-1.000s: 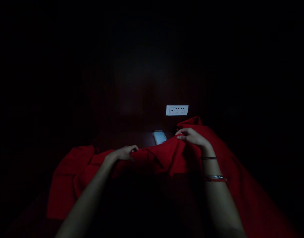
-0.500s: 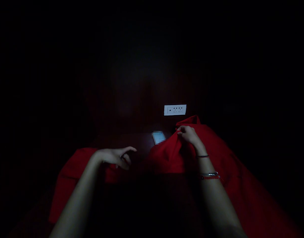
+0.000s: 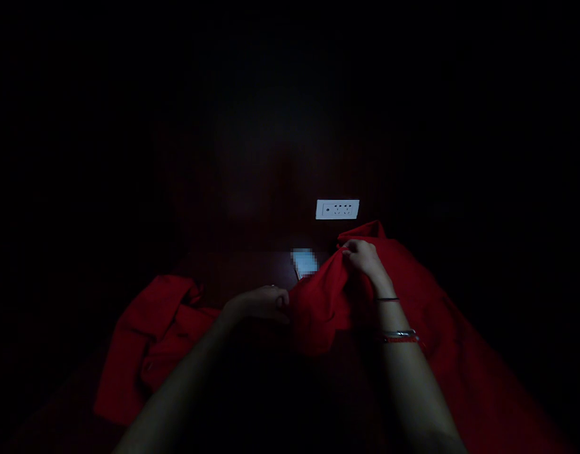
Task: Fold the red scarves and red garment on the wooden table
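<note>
The red cloth (image 3: 321,302) spreads to both sides in the dark, its edge pinched in the right hand (image 3: 364,257). The left hand (image 3: 259,304) curls its fingers against it; from here, I can't tell whether they grip. A socket (image 3: 337,209) shows beyond.

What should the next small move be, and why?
Perhaps secure the left hand more firmly on the red, creased fabric: its curled fingers meet the edge, but dimness hides their hold, while the right hand pinches the fabric farther right.

A white socket (image 3: 337,209) sits above a pixelated object (image 3: 305,260).
</note>
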The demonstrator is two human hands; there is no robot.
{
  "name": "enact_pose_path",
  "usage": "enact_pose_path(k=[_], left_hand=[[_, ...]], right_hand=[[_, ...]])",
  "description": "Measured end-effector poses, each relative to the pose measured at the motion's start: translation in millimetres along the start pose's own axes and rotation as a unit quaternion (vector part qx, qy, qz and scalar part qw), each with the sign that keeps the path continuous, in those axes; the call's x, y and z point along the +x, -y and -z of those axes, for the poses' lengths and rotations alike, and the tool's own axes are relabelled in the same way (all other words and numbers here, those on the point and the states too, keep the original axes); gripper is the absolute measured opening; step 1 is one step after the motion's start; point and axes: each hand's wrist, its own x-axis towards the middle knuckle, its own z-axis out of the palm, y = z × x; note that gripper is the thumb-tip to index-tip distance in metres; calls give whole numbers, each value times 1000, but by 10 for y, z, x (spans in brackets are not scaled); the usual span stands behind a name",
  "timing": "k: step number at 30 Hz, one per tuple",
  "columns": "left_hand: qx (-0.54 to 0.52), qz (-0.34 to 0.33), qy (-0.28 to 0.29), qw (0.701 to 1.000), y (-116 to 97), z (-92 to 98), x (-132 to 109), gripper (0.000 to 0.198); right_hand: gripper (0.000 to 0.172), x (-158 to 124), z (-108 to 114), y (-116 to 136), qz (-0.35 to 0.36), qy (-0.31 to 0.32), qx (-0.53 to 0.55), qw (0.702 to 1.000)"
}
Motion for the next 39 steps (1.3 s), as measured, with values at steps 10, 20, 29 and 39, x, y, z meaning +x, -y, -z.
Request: enact_pose_path(k=[10, 20, 29, 39], left_hand=[[3, 208, -478, 853, 112, 829, -763, 23], [10, 35, -286, 958, -142, 682, -561, 27], [-41, -1, -204, 978, 118, 620, -550, 32], [16, 151, -151, 977, 524, 778, -747, 15]], right_hand=[[22, -82, 222, 327, 137, -80, 207, 965], [45, -264, 19, 816, 296, 176, 165, 924], [19, -303, -51, 1046, 227, 120, 243, 935], [22, -23, 325, 150, -73, -186, 174, 964]])
